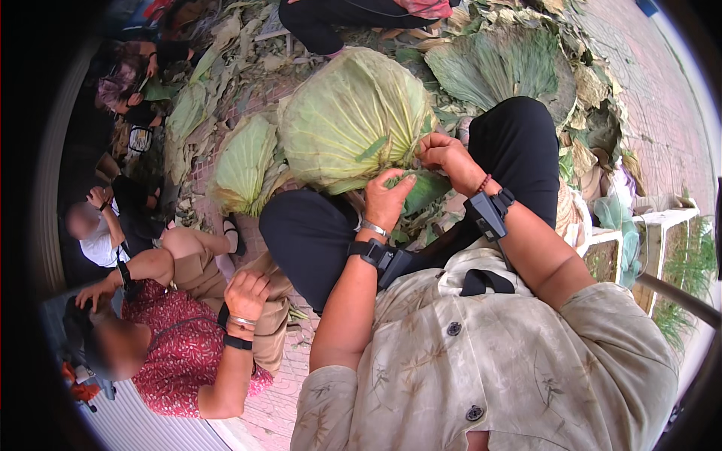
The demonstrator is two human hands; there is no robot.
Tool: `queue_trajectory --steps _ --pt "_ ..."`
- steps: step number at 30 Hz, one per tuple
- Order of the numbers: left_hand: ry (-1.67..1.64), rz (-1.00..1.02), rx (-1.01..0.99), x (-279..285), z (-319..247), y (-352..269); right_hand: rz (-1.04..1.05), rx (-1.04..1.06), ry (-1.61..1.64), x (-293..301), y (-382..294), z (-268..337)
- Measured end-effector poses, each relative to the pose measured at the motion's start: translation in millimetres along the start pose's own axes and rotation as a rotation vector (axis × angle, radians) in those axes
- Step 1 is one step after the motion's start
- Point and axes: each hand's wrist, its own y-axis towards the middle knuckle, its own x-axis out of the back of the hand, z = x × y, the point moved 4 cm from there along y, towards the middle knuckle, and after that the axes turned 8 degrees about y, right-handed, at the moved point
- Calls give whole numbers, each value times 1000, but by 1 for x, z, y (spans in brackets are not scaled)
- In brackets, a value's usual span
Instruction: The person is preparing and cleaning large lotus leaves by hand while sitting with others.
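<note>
My left hand [388, 200] pinches the near edge of a dark green leaf [424, 190] just below a big round bundle of pale green, ribbed leaves [352, 118]. To its right, my right hand [447, 160] has thumb and fingertips closed at the bundle's lower right edge, above the same green leaf; whether they grip the bundle or the leaf, I cannot tell. The bundle lies in front of my knees. A smaller piece of green leaf [372, 148] rests on its surface. A second pale leaf bundle [245, 163] sits to the left.
Dark green spread leaves [496, 65] and dry leaves [589, 87] lie at the upper right. A person in a red patterned top [180, 344] sits close on my left; more people sit farther off. Another person's dark-trousered leg [316, 25] is beyond the bundle. White planters [660, 225] stand at right.
</note>
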Motion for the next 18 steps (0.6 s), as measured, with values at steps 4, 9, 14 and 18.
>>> queue_trajectory --steps 4,9,14,18 --pt "57 21 2 -1 3 2 119 13 -159 -13 -8 7" --pt "93 60 -9 -4 13 5 197 119 -491 -17 -5 -5" --pt "83 22 -13 -8 16 8 32 66 -321 -13 0 -21" --pt "126 56 -15 -8 9 6 -188 -77 97 1 3 -27"
